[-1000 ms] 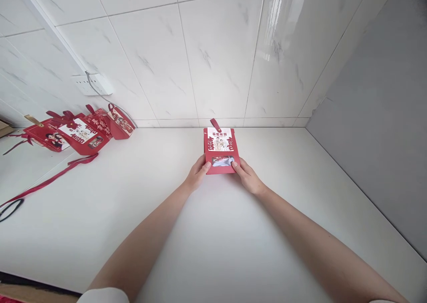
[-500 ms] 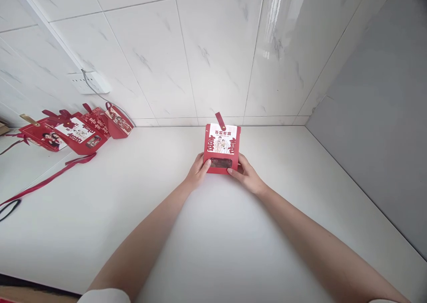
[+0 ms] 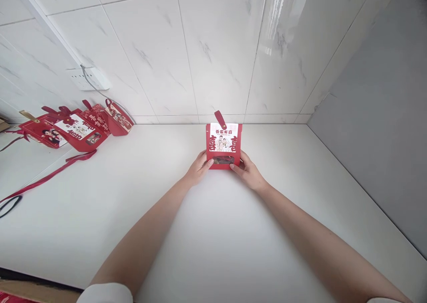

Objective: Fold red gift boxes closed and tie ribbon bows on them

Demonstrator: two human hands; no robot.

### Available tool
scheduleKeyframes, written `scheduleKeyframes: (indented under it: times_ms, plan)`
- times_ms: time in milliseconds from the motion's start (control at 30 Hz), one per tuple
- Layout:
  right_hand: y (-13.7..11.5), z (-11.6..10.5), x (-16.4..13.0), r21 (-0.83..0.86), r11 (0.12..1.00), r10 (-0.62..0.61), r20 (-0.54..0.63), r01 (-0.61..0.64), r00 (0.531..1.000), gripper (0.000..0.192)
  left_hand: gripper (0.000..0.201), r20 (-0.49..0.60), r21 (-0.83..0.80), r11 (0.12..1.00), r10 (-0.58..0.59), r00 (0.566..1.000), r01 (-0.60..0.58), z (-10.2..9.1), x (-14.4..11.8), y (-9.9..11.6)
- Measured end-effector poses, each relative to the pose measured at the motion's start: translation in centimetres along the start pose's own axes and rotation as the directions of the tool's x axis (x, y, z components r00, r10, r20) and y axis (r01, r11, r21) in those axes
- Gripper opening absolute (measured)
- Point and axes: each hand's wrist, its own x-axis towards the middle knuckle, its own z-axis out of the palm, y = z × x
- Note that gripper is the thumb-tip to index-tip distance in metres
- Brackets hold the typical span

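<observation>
A red box (image 3: pixel 223 145) sits near the far side of the counter, its front facing the person. A white panel (image 3: pixel 224 139) with red characters and a drawn couple covers much of that front, a dark red strap (image 3: pixel 219 119) sticks up from its top, and a clear window (image 3: pixel 223 159) shows low down. The box is between the two hands, clamped by both: the left hand (image 3: pixel 197 169) grips its lower left side, thumb on the front by the window, and the right hand (image 3: pixel 249 172) grips the lower right side in the same way. The fingers behind are mostly hidden, and I cannot tell whether the base touches the counter.

The counter (image 3: pixel 220 232) is white and smooth, running back to a wall of pale, grey-veined tiles (image 3: pixel 220 58). A plain grey panel (image 3: pixel 373 129) closes off the right side. Well apart from the box, on the left, several red packages (image 3: pixel 96 134) lean together near the wall, below a white socket (image 3: pixel 88 79) with a grey cable (image 3: pixel 84 74). A long red ribbon (image 3: pixel 50 175) trails from near them toward the left edge, ending by a dark loop (image 3: pixel 16 198). At the bottom left corner, brown cardboard (image 3: pixel 40 290) shows beyond the counter's edge.
</observation>
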Motion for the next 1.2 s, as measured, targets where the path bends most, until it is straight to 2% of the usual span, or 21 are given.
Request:
scheduleKeyframes:
  times_ms: [67,167,300,400,467,567,633,733,833,933,1000,1100,1200]
  plan:
    - [-0.2,-0.1,0.0,0.014,1.0,0.009,0.011,-0.009,1.0,0.057,0.047,-0.021,0.016,1.0,-0.002,1.0,0.002,0.1,0.0,-0.1]
    - [-0.5,-0.1,0.0,0.027,0.999,0.047,0.009,-0.047,0.999,0.059,0.047,-0.076,0.025,0.997,-0.069,0.995,0.071,0.3,-0.2,-0.1]
    - [-0.6,0.0,-0.1,-0.067,0.986,0.148,-0.032,-0.15,0.988,0.054,0.051,-0.138,-0.063,0.984,-0.177,0.975,0.169,0.3,-0.4,-0.1]
    - [-0.6,0.1,-0.1,-0.103,0.982,0.158,-0.037,-0.161,0.987,0.052,0.053,-0.135,-0.076,0.978,-0.201,0.97,0.192,0.2,-0.4,0.2]
    - [-0.7,0.2,-0.2,-0.084,0.989,0.123,-0.019,-0.124,0.992,0.054,0.051,-0.144,-0.053,0.988,-0.153,0.978,0.147,0.2,-0.4,0.5]
    - [-1.1,0.4,-0.4,-0.104,0.994,0.008,-0.025,-0.011,1.0,0.058,0.047,-0.205,-0.016,1.0,0.019,0.979,-0.023,0.3,-0.5,1.1]
    - [-1.6,0.6,-0.7,-0.145,0.987,-0.082,-0.077,0.07,0.994,0.059,0.049,-0.292,0.004,0.993,0.115,0.95,-0.119,0.5,-0.7,1.5]
    - [-2.6,0.9,-1.2,-0.171,0.975,-0.173,-0.171,0.144,0.97,0.062,0.054,-0.411,0.088,0.977,0.211,0.887,-0.192,0.8,-1.1,1.9]
    - [-3.4,1.1,-1.6,-0.194,0.959,-0.246,-0.207,0.207,0.947,0.065,0.064,-0.449,0.196,0.95,0.307,0.839,-0.243,1.1,-1.1,2.1]
    - [-3.5,1.4,-1.7,-0.25,0.926,-0.328,-0.166,0.282,0.93,0.066,0.065,-0.43,0.256,0.916,0.395,0.812,-0.31,1.0,-0.9,2.0]
    - [-3.2,1.6,-1.6,-0.299,0.889,-0.399,-0.136,0.346,0.907,0.066,0.06,-0.428,0.284,0.9,0.427,0.797,-0.33,0.9,-0.7,1.8]
    - [-2.4,1.7,-1.4,-0.372,0.822,-0.51,-0.141,0.432,0.849,0.067,0.053,-0.439,0.314,0.894,0.434,0.786,-0.318,0.8,-0.7,1.7]
    - [-1.9,1.7,-1.5,-0.416,0.805,-0.527,-0.178,0.422,0.831,0.066,0.05,-0.43,0.283,0.904,0.419,0.8,-0.321,0.9,-0.8,2.0]
